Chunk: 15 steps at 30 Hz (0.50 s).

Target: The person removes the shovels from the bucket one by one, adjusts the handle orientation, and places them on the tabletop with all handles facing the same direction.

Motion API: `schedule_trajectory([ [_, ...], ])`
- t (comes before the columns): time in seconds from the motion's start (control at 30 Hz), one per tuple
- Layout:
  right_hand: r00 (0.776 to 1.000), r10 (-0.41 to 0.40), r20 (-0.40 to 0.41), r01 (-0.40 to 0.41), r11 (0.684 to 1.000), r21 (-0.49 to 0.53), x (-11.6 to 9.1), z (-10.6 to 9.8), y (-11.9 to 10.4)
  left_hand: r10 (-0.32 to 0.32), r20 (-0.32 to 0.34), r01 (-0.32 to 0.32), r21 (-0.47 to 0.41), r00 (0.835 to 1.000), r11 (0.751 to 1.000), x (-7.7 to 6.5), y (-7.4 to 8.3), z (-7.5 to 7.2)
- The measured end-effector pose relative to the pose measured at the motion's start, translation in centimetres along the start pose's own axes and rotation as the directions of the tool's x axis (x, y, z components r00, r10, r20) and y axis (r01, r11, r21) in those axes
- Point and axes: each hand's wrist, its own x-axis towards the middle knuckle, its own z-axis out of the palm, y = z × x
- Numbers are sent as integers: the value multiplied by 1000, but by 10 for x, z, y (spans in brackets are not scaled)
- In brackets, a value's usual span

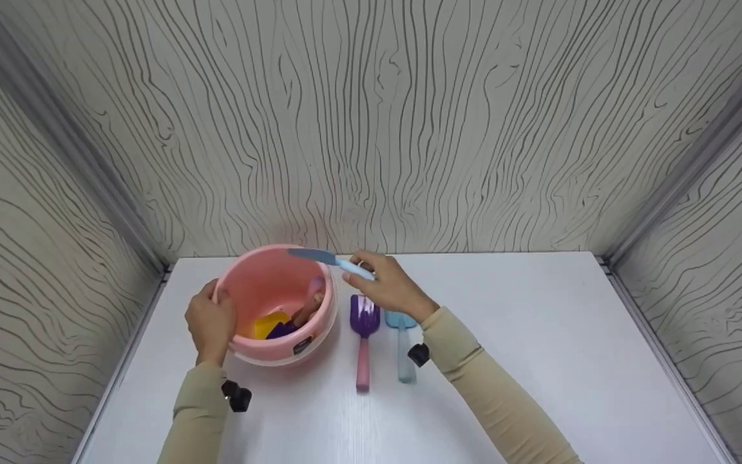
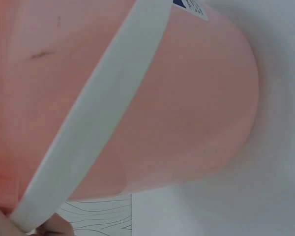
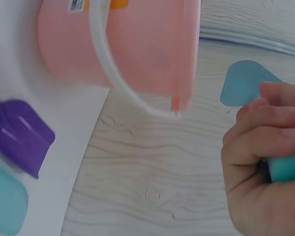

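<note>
My left hand (image 1: 211,320) grips the left rim of a pink bucket (image 1: 268,351), its thumb over the edge. The bucket's white handle (image 2: 96,110) slants across its side in the left wrist view, close to the fingers. My right hand (image 1: 389,283) holds a blue toy trowel (image 1: 313,255) by its pale blue handle, and the blade overlaps the bucket's far right rim in the head view. Inside the bucket lie a yellow piece (image 1: 269,325), a dark purple piece (image 1: 281,330) and a brownish piece (image 1: 308,310), partly hidden by the wall.
On the white table (image 1: 525,335), a purple toy shovel (image 1: 364,317) with a pink handle lies right of the bucket. Beside it is a light blue shovel (image 1: 404,351), partly under the right hand. Wood-patterned panels (image 1: 377,129) stand behind and at both sides.
</note>
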Motion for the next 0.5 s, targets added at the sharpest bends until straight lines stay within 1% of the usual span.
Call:
schedule_trajectory([
  [0.13,998,16,-61,-15,1000,15,-17,-18,18,-4,2,4,-6,1000,1000,1,1,0],
  [0.23,993,36,-109,-37,999,-5,-29,-27,33,2,-5,-2,-1,1000,1000,1,2,-2],
  [0.37,987,77,-139,-78,997,-2,-43,-33,50,5,-6,-5,0,1000,1000,1,2,-2],
  [0.5,978,132,-159,-130,991,19,-56,-36,63,-9,2,9,4,1000,1000,0,1,-1],
])
